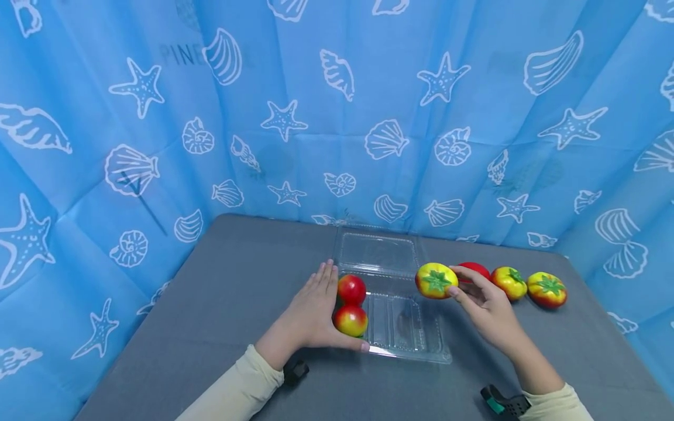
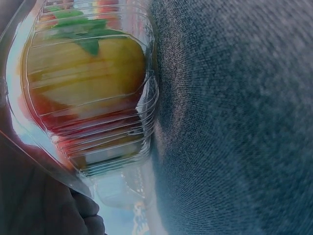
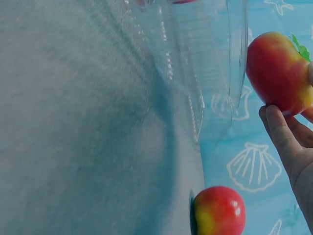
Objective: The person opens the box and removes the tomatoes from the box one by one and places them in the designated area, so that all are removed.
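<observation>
A toy tomato [image 1: 436, 280], yellow and red with a green leafy top, is pinched between thumb and fingers of my right hand [image 1: 489, 307]. It is held up over the right side of a clear plastic clamshell box [image 1: 395, 321]. Two more toy tomatoes, a red one [image 1: 351, 289] and a red-yellow one [image 1: 351, 321], sit along the box's left side. My left hand [image 1: 310, 313] rests against that side, fingers straight and thumb along the front edge. Through the clear wall, the left wrist view shows a yellow-red tomato [image 2: 93, 73].
The box's transparent lid [image 1: 379, 251] lies folded back toward the curtain. Right of the box stand a red fruit [image 1: 475, 271], partly behind my right hand, and two yellow-red tomatoes [image 1: 508, 283] [image 1: 547, 290]. A blue shell-patterned curtain [image 1: 337, 117] surrounds the grey table [image 1: 237, 263].
</observation>
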Tool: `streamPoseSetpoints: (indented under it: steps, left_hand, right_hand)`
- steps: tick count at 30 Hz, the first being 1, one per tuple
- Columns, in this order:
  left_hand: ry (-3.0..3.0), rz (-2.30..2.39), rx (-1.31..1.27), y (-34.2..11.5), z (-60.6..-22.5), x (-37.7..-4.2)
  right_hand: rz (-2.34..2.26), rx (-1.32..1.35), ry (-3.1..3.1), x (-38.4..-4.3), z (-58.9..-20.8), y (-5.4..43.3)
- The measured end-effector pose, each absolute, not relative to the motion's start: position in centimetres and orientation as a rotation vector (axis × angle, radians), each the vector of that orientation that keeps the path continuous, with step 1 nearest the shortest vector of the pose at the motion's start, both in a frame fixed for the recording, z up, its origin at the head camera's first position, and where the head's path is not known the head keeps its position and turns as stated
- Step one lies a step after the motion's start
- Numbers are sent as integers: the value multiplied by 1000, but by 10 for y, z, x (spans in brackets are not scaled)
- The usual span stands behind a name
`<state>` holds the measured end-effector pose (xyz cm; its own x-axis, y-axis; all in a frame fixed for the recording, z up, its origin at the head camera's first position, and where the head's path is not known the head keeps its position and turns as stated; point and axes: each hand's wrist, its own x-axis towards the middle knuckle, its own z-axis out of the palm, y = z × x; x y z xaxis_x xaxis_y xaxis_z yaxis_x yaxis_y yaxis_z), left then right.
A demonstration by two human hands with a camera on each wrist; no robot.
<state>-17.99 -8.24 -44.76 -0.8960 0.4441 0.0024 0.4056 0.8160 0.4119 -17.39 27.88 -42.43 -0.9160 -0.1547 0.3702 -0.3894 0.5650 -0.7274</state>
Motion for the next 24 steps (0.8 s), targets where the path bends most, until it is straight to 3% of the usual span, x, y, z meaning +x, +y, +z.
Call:
streamPoseSetpoints:
  steps: [24]
  left_hand:
    - [2892, 642, 679, -83, -444, -178]
  right_hand:
    - [1239, 131, -2553, -157, -432, 336]
